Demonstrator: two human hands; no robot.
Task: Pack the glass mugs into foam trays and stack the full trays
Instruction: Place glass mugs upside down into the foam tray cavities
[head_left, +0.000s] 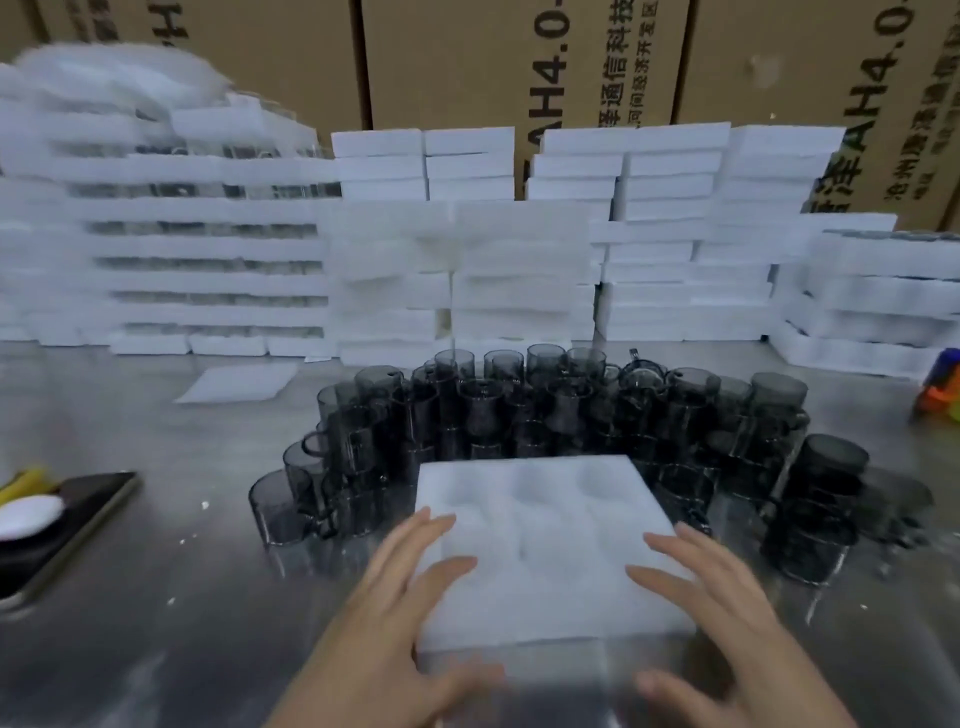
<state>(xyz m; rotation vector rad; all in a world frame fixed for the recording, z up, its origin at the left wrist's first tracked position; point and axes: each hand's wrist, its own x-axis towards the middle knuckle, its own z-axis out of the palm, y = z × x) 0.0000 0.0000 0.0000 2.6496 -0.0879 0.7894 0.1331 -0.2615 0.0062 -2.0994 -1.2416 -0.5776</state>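
Observation:
A white foam tray (540, 545) with shallow round hollows lies on the steel table in front of me, and its hollows hold no mugs. My left hand (400, 613) rests on its left edge with fingers spread and straight. On its right edge my right hand (727, 618) lies the same way. Several dark smoky glass mugs (545, 410) stand in a crowded arc behind and beside the tray.
Stacks of full foam trays (208, 254) rise at the back left, with stacks of foam trays (665, 234) in the middle and right. Cardboard boxes (467, 62) form the back wall. A dark phone (67, 525) and a white object lie at the left; a colourful item (940, 389) sits far right.

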